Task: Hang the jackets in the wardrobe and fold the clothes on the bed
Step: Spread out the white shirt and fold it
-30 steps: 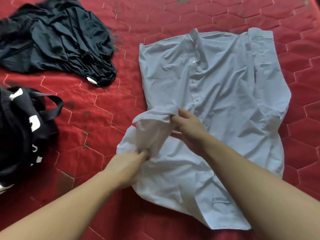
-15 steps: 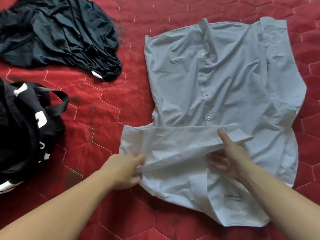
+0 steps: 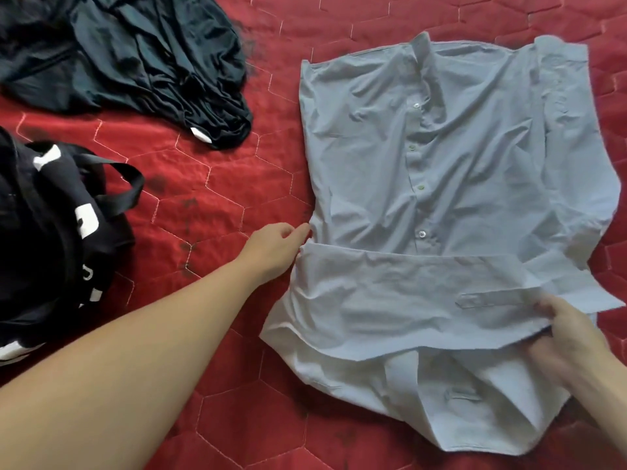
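The shirt (image 3: 475, 157) was thin woven cloth, pale blue and matt, creased all over, with small glossy buttons (image 3: 421, 234) that looked like plastic down its front. Its sleeve (image 3: 390, 293) — laid across the body — showed the same fine, dry weave, slightly rumpled. The bed cover (image 3: 217, 184) was red quilted fabric with a faint sheen, stitched in pale thread into hexagons and marked by dull dark smudges. The dark garment (image 3: 135, 62) was softer, slinkier cloth — it draped in fluid folds and caught light with a low satin gloss. The black bag (image 3: 51, 232) was stout matt fabric with flat webbing straps and white printed patches.
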Action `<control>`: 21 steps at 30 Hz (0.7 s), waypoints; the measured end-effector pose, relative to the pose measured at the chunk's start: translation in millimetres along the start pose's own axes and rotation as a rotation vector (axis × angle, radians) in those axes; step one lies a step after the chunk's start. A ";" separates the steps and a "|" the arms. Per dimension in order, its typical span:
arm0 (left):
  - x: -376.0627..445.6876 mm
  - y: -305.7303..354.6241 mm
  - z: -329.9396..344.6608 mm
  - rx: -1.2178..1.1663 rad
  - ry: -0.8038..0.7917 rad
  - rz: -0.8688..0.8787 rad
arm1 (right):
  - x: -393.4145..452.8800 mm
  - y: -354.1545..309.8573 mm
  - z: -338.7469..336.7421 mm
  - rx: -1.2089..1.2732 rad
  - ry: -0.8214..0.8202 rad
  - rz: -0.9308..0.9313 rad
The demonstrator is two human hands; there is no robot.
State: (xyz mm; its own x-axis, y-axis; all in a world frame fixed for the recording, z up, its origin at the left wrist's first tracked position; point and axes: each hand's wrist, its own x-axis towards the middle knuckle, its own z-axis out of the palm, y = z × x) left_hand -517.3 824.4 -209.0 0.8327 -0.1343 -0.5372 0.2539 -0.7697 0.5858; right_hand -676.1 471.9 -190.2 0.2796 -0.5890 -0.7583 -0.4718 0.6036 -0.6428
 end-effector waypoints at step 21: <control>9.6 -16.7 -25.9 0.017 -0.211 0.019 | 35.6 -24.5 50.4 -0.369 -0.095 0.029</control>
State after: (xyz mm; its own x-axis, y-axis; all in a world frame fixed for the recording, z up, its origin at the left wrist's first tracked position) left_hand -500.8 852.1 -208.2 0.7149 -0.2752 -0.6428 0.2296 -0.7760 0.5875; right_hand -612.4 463.2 -207.0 0.3293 -0.5118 -0.7935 -0.7453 0.3751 -0.5512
